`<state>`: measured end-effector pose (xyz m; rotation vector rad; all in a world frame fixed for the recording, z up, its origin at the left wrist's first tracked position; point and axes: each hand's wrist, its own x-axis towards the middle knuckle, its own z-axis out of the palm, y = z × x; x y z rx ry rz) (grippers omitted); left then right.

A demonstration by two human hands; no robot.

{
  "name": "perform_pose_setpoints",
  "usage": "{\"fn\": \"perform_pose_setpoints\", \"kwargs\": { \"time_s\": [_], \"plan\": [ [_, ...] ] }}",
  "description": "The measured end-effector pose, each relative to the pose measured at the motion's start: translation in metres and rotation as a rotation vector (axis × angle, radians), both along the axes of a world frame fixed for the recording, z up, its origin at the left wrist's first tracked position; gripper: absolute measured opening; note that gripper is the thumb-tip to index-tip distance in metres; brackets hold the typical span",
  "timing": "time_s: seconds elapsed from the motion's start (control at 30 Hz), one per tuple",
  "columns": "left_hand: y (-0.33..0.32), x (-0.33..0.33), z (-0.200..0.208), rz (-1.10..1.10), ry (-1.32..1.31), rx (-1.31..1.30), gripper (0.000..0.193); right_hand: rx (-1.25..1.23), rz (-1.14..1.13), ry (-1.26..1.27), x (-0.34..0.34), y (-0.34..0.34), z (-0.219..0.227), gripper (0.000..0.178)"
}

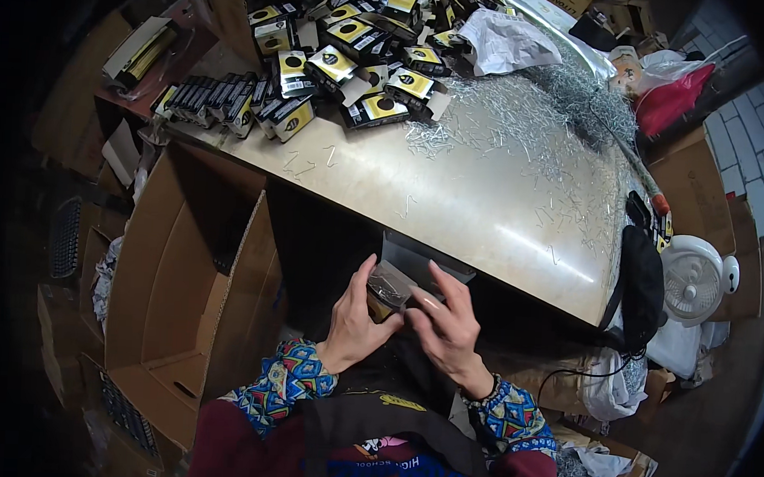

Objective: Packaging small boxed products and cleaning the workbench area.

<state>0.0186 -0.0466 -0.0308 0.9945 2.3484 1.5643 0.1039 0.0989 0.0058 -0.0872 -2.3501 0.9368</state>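
Observation:
In front of my body, just off the table's near edge, is a small carton (390, 283) with its top end open. Thin shiny metal pieces show inside it. My left hand (357, 327) grips the carton from the left, thumb on the near side and fingers on the far side. On the right, my right hand (449, 325) has its thumb and a finger pressed at the carton's raised flap, with another finger lifted away. The carton's underside is hidden by my hands.
Loose silvery metal pins (523, 130) are spread over the table (351, 169). Behind them lies a heap of black-and-yellow cartons (353, 33), with a row of cartons (213, 99) to its left. A large open cardboard box (170, 306) stands at left, a white fan (691, 280) at right.

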Motion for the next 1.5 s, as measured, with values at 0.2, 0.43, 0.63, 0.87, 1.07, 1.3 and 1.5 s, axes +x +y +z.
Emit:
{"fn": "perform_pose_setpoints", "kwargs": {
  "time_s": [0.2, 0.43, 0.63, 0.87, 1.07, 1.3, 1.5],
  "plan": [
    [0.006, 0.0, 0.003, -0.038, -0.201, 0.1, 0.092, 0.137, 0.045, -0.032, -0.007, 0.003, 0.006, 0.03],
    [0.01, -0.003, -0.014, -0.11, -0.485, 0.245, 0.067, -0.516, 0.093, -0.02, -0.003, -0.002, -0.006, 0.039],
    [0.011, -0.009, 0.008, -0.266, -0.441, 0.188, 0.073, -0.82, 0.019, -0.109, -0.003, -0.006, 0.0, 0.041],
    [0.018, -0.006, 0.027, 0.041, 0.12, -0.103, 0.058, -0.586, 0.003, -0.073, -0.009, -0.014, 0.001, 0.022],
    [0.019, -0.008, 0.018, -0.013, 0.161, -0.108, 0.058, -0.785, -0.159, -0.158, -0.014, -0.018, -0.001, 0.019],
    [0.017, -0.017, 0.015, 0.035, 0.135, -0.132, 0.042, -0.471, -0.155, -0.08, -0.026, -0.032, -0.004, 0.02],
    [0.012, -0.047, 0.032, -0.006, 0.178, -0.116, 0.046, -0.142, -0.025, 0.135, -0.051, -0.027, -0.01, 0.023]
  ]
}}
